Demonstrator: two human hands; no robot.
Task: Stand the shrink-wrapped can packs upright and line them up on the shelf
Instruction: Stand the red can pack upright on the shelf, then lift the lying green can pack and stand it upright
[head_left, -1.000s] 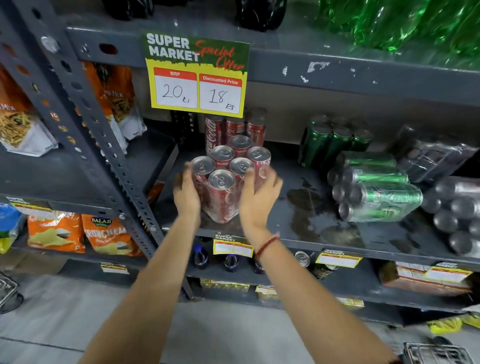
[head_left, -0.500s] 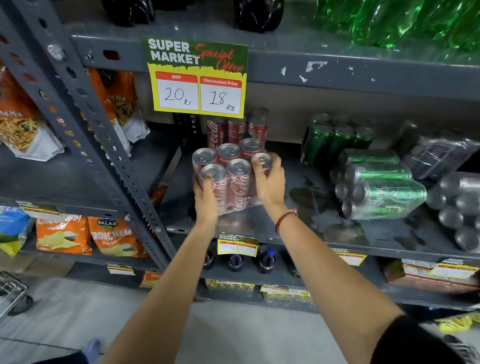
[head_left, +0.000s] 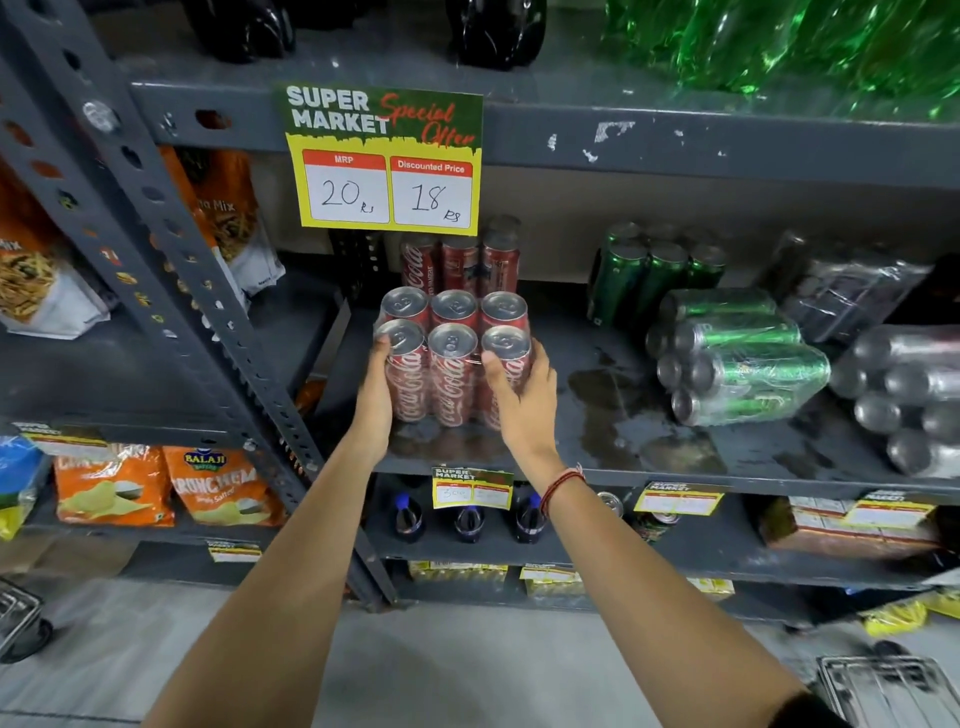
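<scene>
The left hand (head_left: 378, 387) lies flat against the left side of the red can pack (head_left: 453, 358), thumb tip up on the rim of the front left can, fingers together and pressed to the wrap. The right hand (head_left: 519, 400) grips the right side, thumb across the front of the right-hand can, the other fingers wrapped around behind it. A red thread bracelet (head_left: 560, 486) circles the right wrist. The pack, six cans in shrink-wrap, stands upright near the front edge of the grey shelf (head_left: 597, 467), tops up. Right behind it stands a second red pack (head_left: 460, 262), also upright. To the right, an upright green pack (head_left: 652, 270) stands at the back, and a green pack on its side (head_left: 737, 358) lies in front of it. Silver packs (head_left: 904, 389) lie on their sides at the far right. A yellow price sign (head_left: 384, 161) hangs from the shelf above.
</scene>
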